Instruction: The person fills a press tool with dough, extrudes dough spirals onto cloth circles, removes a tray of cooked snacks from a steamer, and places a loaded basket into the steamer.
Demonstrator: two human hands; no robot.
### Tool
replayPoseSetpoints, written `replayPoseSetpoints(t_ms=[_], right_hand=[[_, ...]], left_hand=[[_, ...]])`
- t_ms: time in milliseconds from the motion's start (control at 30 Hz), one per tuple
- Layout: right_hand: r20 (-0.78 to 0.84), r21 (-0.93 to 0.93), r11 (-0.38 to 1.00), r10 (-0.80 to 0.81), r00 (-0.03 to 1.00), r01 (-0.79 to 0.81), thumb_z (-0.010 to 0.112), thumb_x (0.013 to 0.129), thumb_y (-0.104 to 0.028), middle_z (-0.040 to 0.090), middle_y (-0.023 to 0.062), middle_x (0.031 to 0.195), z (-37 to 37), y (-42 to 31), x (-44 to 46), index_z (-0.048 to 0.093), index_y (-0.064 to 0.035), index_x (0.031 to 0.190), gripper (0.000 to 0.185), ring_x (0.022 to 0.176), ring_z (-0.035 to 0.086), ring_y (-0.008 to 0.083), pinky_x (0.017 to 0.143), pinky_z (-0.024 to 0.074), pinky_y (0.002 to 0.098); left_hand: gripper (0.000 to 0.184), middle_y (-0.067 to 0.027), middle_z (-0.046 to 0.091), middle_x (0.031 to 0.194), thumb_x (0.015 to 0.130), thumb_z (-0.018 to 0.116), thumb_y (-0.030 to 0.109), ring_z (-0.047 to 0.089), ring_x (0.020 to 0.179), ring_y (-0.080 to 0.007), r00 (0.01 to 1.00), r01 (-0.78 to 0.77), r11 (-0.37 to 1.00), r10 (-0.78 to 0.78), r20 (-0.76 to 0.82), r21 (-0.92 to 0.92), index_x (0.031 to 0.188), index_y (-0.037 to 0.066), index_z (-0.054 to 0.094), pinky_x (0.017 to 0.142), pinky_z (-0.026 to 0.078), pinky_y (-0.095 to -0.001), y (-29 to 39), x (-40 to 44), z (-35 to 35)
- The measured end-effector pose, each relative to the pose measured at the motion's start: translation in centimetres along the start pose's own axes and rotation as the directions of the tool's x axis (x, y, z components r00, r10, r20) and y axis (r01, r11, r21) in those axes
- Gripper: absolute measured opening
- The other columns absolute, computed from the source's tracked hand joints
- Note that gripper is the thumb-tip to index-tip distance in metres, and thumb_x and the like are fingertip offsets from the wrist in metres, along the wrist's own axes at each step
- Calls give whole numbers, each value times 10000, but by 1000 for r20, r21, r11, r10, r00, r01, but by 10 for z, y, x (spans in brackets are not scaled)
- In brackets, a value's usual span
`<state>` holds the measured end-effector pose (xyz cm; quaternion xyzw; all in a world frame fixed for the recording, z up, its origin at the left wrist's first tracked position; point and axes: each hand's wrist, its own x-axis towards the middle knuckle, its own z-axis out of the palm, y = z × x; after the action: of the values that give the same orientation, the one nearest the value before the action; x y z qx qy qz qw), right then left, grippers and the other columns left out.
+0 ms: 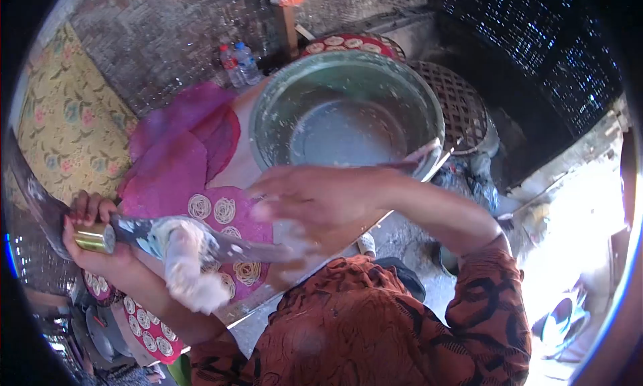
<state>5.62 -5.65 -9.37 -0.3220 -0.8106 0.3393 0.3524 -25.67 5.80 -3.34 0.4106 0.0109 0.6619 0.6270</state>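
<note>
My left hand (94, 248) is closed around a dark wooden bar (140, 232) at the left, and a brass-coloured cylinder (95, 238) shows against its palm. From the bar's middle juts a thick, rounded piece coated in pale dough (187, 269). My right hand (301, 202) is smeared by motion above the bar's right end, so its fingers do not show clearly. Under both lies a pink cloth (167, 178) bearing several round coils of pale strands (224, 210), partly hidden by the bar.
A large green basin (268, 135) with pale residue stands beyond my right hand. Two plastic bottles (246, 64) are by the wall. More coils rest on a red-covered tray (315, 49) behind the basin and on red cloth (175, 342) at lower left. A woven basket (462, 111) sits right.
</note>
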Motion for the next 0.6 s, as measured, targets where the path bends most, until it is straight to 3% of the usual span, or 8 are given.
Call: replayPoseSetpoints(t_ms=[100, 167, 267, 367, 433, 500, 533, 600], right_hand=[[132, 430, 877, 175, 976, -216, 244, 914, -600, 598, 138, 920, 60, 1, 7, 530, 34, 1102, 720, 848, 597, 273, 772, 487, 376], [497, 858, -187, 72, 865, -478, 240, 837, -718, 543, 80, 655, 93, 4, 3, 539, 6, 959, 794, 480, 545, 180, 448, 490, 304], [539, 829, -261, 138, 831, -494, 205, 770, -794, 396, 2, 485, 109, 12, -7, 485, -44, 775, 800, 289, 363, 79, 249, 330, 215], [435, 893, -31, 316, 843, -449, 186, 817, -750, 350, -31, 476, 88, 3, -31, 399, -62, 622, 746, 296, 333, 58, 244, 299, 205], [225, 874, 241, 569, 791, -422, 190, 845, -722, 421, -8, 586, 72, -14, -38, 471, -73, 851, 707, 336, 318, 62, 295, 294, 227], [-25, 693, 515, 717, 697, -505, 221, 911, -614, 530, 56, 733, 56, -33, -39, 498, -9, 993, 670, 491, 506, 152, 475, 455, 286], [-222, 601, 673, 659, 719, -431, 273, 927, -541, 552, 114, 871, 60, -38, -36, 450, 6, 1117, 605, 682, 556, 226, 638, 464, 328], [-379, 464, 823, 519, 766, -328, 324, 944, -468, 574, 172, 1010, 68, -39, -27, 403, 21, 1240, 577, 873, 607, 301, 801, 472, 370]], left_hand=[[183, -8, 416, 733, 798, 575, 148, 402, 630, -99, 985, 159, 960, -169, -25, -230, 722, 86, 421, 562, 309, -236, -29, -21, -26], [193, -11, 417, 730, 798, 585, 158, 413, 643, -100, 963, 221, 939, -253, -94, -264, 719, 85, 425, 577, 320, -238, -52, -35, -30], [147, -62, 525, 817, 819, 578, 160, 498, 764, -114, 925, 366, 862, -377, 39, -352, 783, 35, 509, 654, 370, -250, -65, -52, -38], [191, -99, 607, 1090, 868, 541, 127, 559, 937, -162, 904, 233, 903, -65, -423, 362, 1014, 19, 601, 753, 440, -278, -47, -70, -94], [233, -91, 623, 1030, 917, 478, 215, 550, 1043, -144, 902, 307, 504, 115, -416, 807, 935, 17, 599, 820, 430, -268, -41, -95, -101], [198, -67, 605, 897, 906, 502, 218, 555, 874, -141, 829, 490, -334, -108, -549, 805, 929, 49, 602, 759, 442, -292, -25, -116, -210], [198, -71, 600, 917, 897, 515, 223, 553, 886, -145, 774, 379, -529, -268, -573, 759, 948, 48, 591, 771, 441, -295, -26, -137, -215], [218, -78, 590, 956, 879, 539, 233, 549, 911, -153, 652, 322, -312, -611, -449, 894, 988, 46, 568, 797, 439, -300, -43, -160, -182]])
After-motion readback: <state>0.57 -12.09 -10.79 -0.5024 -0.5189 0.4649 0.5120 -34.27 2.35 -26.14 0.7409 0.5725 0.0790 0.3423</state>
